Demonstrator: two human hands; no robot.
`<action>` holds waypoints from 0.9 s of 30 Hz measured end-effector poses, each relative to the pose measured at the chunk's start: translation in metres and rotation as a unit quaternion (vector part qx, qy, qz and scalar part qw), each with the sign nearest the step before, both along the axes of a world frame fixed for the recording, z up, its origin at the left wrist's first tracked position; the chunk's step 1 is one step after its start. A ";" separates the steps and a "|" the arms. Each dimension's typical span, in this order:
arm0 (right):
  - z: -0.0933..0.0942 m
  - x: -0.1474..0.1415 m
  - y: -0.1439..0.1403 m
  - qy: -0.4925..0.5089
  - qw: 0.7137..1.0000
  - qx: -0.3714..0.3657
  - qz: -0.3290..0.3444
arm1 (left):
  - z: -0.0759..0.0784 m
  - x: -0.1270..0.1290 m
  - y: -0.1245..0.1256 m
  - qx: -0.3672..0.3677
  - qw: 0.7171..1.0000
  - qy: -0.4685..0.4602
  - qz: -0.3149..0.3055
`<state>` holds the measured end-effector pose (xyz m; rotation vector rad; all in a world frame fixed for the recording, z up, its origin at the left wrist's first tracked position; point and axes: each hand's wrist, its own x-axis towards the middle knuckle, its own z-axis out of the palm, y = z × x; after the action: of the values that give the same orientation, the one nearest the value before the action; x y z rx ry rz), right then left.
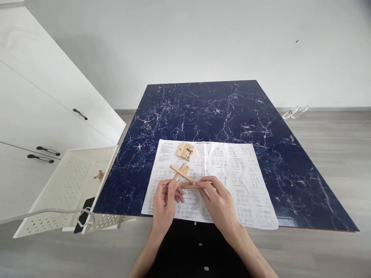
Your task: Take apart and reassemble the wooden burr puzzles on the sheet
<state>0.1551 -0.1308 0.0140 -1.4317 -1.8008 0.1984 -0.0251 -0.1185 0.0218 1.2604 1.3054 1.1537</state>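
Both my hands are over a printed instruction sheet (243,185). My left hand (165,199) is closed on notched wooden puzzle pieces (182,173), with thumb and forefinger at their lower end. The pieces cross each other at an angle. My right hand (217,197) pinches the right end of a wooden stick (188,186) that reaches toward the left fingers. How the pieces meet near the left fingertips is partly hidden. Just beyond them, several wooden blocks (185,151) lie side by side on the sheet, one bearing a dark mark.
The sheet lies on a dark blue marbled table (199,112), near its front edge. At the left, a white perforated basket (66,173) holds a small wooden piece (99,175). A grey cable (55,211) crosses it. White cabinets (52,100) stand beyond.
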 end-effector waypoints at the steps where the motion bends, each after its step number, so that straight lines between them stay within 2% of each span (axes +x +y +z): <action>1: 0.000 0.000 0.000 0.008 1.000 0.004 0.001 | 0.001 0.000 0.000 0.001 1.000 0.002 0.001; 6: -0.007 -0.001 -0.001 0.029 0.999 0.025 0.001 | 0.001 0.001 -0.002 0.009 1.000 0.011 0.000; 12: -0.021 0.000 -0.005 0.009 0.999 0.035 0.013 | -0.005 0.000 -0.005 0.022 1.000 0.019 -0.006; 19: -0.019 -0.004 -0.002 -0.005 0.998 0.062 0.018 | -0.007 -0.002 -0.014 0.031 0.999 0.028 -0.019; 27: -0.019 -0.007 -0.001 0.018 0.997 0.077 0.019 | -0.007 0.000 -0.017 0.052 0.995 0.085 -0.003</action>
<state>0.1482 -0.1319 -0.0051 -1.2792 -1.7744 0.1009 -0.0248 -0.1355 0.0145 1.4641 1.3792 1.1419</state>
